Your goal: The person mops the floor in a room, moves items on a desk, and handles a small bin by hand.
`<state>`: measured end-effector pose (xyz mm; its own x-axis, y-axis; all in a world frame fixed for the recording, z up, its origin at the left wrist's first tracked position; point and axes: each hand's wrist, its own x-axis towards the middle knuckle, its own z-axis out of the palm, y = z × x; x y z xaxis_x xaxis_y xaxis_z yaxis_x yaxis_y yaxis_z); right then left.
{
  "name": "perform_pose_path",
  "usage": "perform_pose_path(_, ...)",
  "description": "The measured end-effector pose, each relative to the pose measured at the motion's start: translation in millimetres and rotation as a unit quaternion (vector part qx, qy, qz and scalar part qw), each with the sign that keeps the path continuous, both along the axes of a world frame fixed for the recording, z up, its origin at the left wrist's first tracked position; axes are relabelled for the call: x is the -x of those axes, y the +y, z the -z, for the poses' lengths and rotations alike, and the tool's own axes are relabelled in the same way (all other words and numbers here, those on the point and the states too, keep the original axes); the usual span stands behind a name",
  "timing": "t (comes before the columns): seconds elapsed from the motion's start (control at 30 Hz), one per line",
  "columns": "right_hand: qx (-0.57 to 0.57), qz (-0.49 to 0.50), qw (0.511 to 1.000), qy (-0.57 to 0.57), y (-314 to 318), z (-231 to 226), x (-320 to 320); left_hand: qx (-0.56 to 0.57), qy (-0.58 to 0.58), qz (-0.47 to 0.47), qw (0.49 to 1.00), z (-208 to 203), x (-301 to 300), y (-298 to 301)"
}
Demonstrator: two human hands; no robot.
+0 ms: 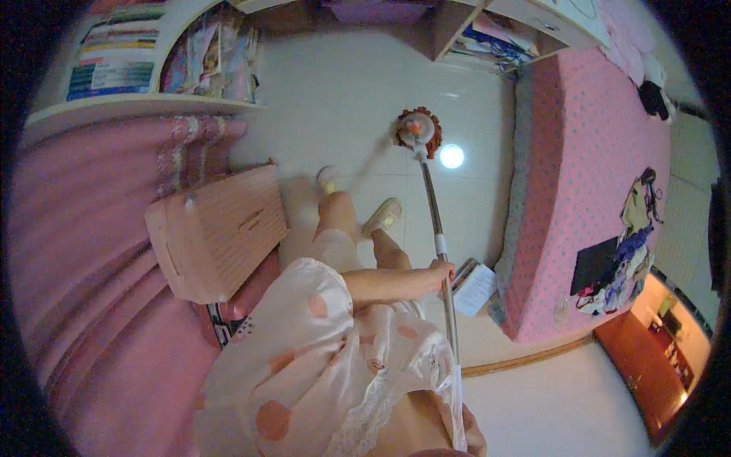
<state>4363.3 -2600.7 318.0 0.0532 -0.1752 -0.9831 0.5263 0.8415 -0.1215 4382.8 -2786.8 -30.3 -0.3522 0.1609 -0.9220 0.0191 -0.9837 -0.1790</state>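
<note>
A mop with a metal pole slants across the floor in front of me. Its round head has a reddish-brown fringe and rests on the pale tiles ahead. Partway down the pole, my left hand is closed around it, the forearm reaching across from the left. My right hand is at the pole's upper end near the lower edge of the view. Its fingers curl around the white grip, though part of that hand is cut off.
On the left stands a pink ribbed suitcase before a pink curtain. A bed with a pink dotted cover lines the right, clothes on it. Papers lie beside it. Shelves stand ahead left; a cabinet ahead right.
</note>
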Motion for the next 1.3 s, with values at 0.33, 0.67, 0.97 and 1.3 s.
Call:
perform_pose_path(0.33, 0.099, -0.258, 0.960, -0.038, -216, 160, 40, 0.233, -0.089, -0.212, 0.945, 92, -114, -256)
perform_pose_path(0.67, 0.111, -0.067, 0.991, -0.045, -414, 155, -3, 0.300, -0.153, 0.041, 0.941, 78, -140, -385)
perform_pose_path(0.97, 0.002, 0.098, 0.995, -0.016, -290, 100, -10, 0.194, 0.064, 0.301, 0.932, 41, -35, -257)
perform_pose_path(1.3, -0.196, -0.050, 0.978, -0.041, -71, 167, 70, 0.217, 0.084, 0.272, 0.934, 165, -35, -273)
